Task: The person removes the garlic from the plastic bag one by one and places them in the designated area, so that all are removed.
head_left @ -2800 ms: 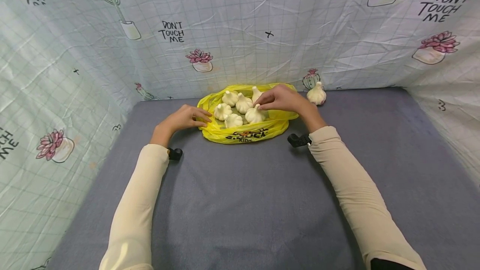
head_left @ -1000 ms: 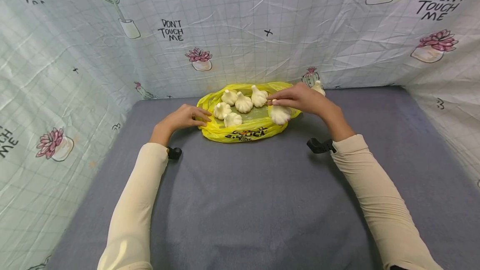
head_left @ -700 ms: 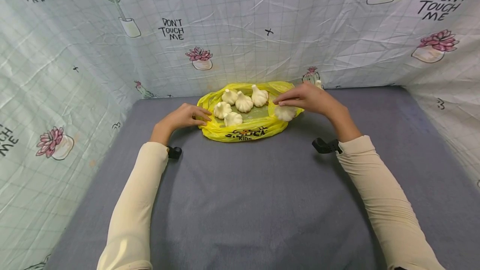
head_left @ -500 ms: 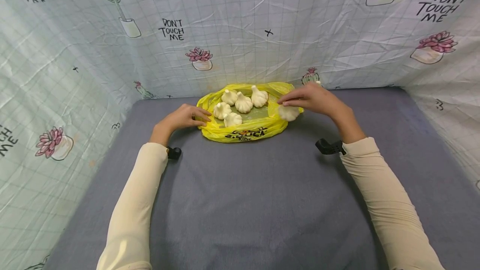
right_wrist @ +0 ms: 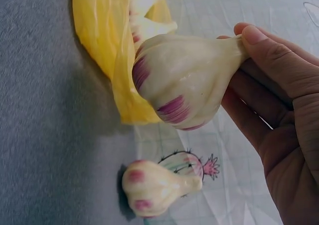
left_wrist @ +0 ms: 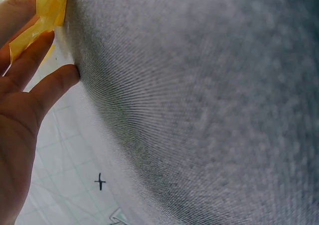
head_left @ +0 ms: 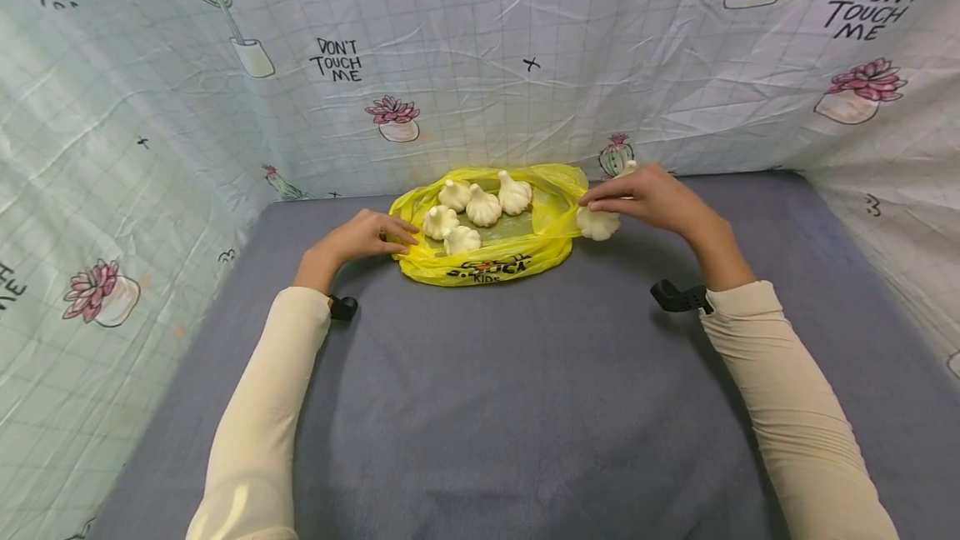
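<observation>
A yellow plastic bag lies wide-mouthed at the back of the table with several garlic bulbs inside. On its left rim rest the fingertips of my left hand. The left wrist view has yellow plastic over these fairly straight fingers, the thumb apart. My right hand pinches one garlic bulb by its stem, just outside the bag's right rim. Purple streaks mark this bulb. Behind that hand another garlic bulb stands on the table, mostly hidden in the head view.
A grey cloth covers the table. Printed fabric hangs behind it and along both sides, close behind the bag. Black wrist cameras sit on both arms.
My right hand has lifted a garlic bulb from inside the bag and carried it right, past the rim. The left hand has stayed at the left rim.
</observation>
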Tool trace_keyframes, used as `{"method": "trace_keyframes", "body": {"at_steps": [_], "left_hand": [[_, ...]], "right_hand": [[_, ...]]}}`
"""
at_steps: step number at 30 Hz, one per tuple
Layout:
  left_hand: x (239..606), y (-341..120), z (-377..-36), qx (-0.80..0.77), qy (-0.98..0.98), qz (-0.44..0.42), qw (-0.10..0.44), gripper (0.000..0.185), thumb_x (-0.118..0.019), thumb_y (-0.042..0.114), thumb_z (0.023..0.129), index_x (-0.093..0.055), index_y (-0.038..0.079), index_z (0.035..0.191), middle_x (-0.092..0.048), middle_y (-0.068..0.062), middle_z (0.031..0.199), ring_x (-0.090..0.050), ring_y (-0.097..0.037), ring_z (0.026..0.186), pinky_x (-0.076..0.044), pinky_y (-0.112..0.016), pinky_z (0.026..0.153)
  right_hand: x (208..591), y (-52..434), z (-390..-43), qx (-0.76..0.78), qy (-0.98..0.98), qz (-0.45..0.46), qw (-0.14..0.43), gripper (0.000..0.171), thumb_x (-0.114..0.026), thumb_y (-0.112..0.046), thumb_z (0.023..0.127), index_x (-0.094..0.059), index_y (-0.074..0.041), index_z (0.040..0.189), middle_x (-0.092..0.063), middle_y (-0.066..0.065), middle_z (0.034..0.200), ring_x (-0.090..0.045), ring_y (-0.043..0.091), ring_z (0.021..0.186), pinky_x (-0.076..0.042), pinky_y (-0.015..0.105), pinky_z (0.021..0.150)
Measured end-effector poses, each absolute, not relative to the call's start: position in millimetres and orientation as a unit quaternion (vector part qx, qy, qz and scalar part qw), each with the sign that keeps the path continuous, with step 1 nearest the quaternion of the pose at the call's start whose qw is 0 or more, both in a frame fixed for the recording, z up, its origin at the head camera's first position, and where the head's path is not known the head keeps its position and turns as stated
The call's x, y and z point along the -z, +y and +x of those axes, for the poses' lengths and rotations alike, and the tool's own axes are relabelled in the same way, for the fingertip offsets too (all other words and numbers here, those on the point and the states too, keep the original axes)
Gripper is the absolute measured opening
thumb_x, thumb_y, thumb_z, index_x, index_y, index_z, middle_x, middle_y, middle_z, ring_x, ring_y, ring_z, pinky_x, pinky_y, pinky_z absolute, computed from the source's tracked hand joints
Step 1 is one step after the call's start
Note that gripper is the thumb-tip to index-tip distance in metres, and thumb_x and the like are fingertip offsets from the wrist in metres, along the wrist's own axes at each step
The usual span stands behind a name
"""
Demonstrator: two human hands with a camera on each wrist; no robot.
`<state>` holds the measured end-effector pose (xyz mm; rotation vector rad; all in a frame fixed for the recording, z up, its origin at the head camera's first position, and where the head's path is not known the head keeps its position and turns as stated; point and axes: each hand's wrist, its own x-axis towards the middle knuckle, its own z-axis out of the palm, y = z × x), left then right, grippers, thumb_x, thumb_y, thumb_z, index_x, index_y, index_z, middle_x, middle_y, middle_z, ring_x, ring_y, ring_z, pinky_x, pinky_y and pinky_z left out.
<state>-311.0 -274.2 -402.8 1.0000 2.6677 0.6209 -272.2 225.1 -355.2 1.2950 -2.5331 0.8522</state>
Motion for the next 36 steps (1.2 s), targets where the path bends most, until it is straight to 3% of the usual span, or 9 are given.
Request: {"method": "trace_keyframes", "body": {"at_steps": [4,16,24,30,36], "left_hand": [[402,-275,-311,-0.209,0.908,0.343,0.117,0.025,-0.074,0.021,0.095,-0.078,0.014,0.119,-0.066,-0.007,0.136,-0.057,-0.031,0.131,-0.051,-0.046,0.095],[404,-275,-312,-0.220,0.909,0.337,0.112,0.024,-0.076,0.021,0.094,-0.080,0.018,0.117,-0.067,-0.003,0.135,-0.058,-0.027,0.130,-0.050,-0.043,0.093],[405,-275,-313,-0.225,0.908,0.334,0.113,0.023,-0.075,0.021,0.094,-0.080,0.018,0.116,-0.067,-0.003,0.135,-0.058,-0.027,0.130,-0.051,-0.041,0.091],[404,-275,-311,-0.218,0.907,0.342,0.113,0.025,-0.075,0.022,0.095,-0.079,0.015,0.118,-0.067,-0.006,0.135,-0.059,-0.030,0.129,-0.050,-0.039,0.086],[404,-274,-311,-0.221,0.909,0.336,0.111,0.024,-0.075,0.021,0.094,-0.079,0.016,0.117,-0.067,-0.004,0.135,-0.058,-0.028,0.130,-0.050,-0.040,0.088]], "right_hand": [[357,231,-272,-0.285,-0.850,0.432,0.098,0.022,-0.072,-0.002,0.093,-0.079,-0.006,0.114,-0.078,0.005,0.104,-0.071,0.010,0.082,-0.048,0.018,0.069],[357,239,-269,-0.303,-0.840,0.434,0.118,0.020,-0.072,0.000,0.092,-0.080,-0.006,0.110,-0.079,0.005,0.100,-0.058,0.004,0.063,-0.041,0.016,0.061],[358,246,-270,-0.302,-0.841,0.429,0.132,0.021,-0.073,0.000,0.091,-0.081,-0.008,0.109,-0.079,0.003,0.100,-0.052,0.008,0.058,-0.038,0.017,0.056],[358,250,-269,-0.300,-0.848,0.417,0.135,0.020,-0.073,-0.001,0.092,-0.081,-0.009,0.109,-0.079,0.001,0.101,-0.061,0.000,0.070,-0.042,0.015,0.063],[358,253,-268,-0.317,-0.835,0.429,0.138,0.022,-0.073,0.004,0.090,-0.080,-0.006,0.109,-0.079,0.002,0.102,-0.067,-0.005,0.085,-0.045,0.011,0.069]]}}
